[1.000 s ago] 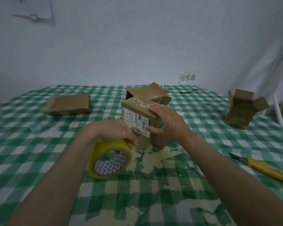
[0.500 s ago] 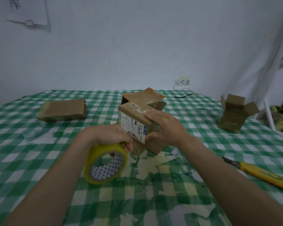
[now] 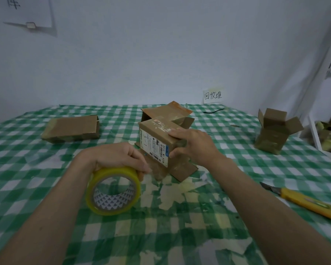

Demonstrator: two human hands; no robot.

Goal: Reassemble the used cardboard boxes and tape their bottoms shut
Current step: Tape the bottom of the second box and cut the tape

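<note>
Two hands work mid-bench [image 3: 46, 188]: the box [image 3: 161, 142] stands just ahead, its flaps spread; the right hand [image 3: 194, 148] clasps its near corner, nearer than the left hand [image 3: 118, 156], which grips the tape roll [image 3: 113, 190] beside it.

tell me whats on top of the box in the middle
The right hand rests on the box, fingers over its top edge. Pale torn tape residue shows on the top face. Whatever lies beneath the palm is covered.
</note>
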